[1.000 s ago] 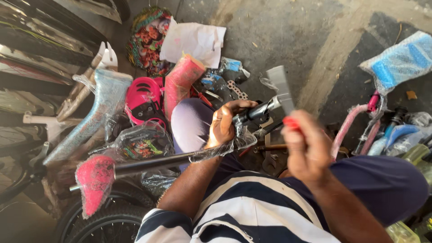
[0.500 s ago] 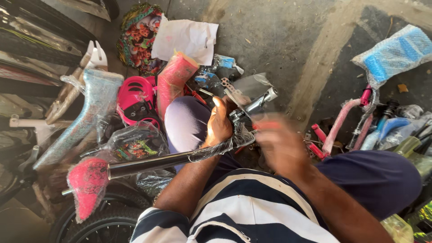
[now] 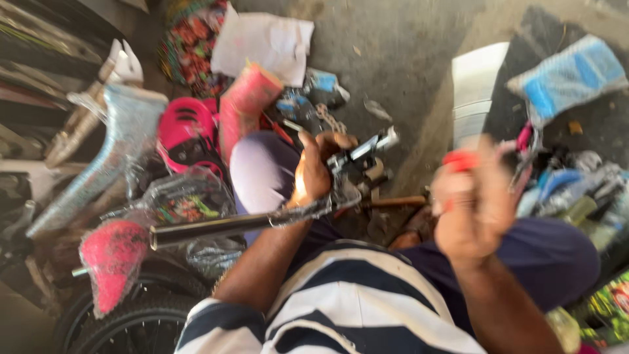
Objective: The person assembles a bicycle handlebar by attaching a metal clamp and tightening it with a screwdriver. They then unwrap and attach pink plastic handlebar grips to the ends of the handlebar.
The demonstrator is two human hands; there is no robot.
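Left hand [image 3: 313,172] grips the metal handlebar assembly [image 3: 357,154] at its clamp end, fingers curled tight. A black bar [image 3: 216,228] runs out left from under that hand to a pink plastic-wrapped grip [image 3: 113,261]. Right hand [image 3: 473,208], blurred, is closed around a red-handled tool [image 3: 458,159], held well right of the assembly, not touching it. A wooden handle [image 3: 393,202] lies between the hands. Left of the left hand: pink seat [image 3: 187,131], wrapped bike frame [image 3: 98,151]. Above it: white paper [image 3: 265,40]. A tyre [image 3: 131,318] is below-left.
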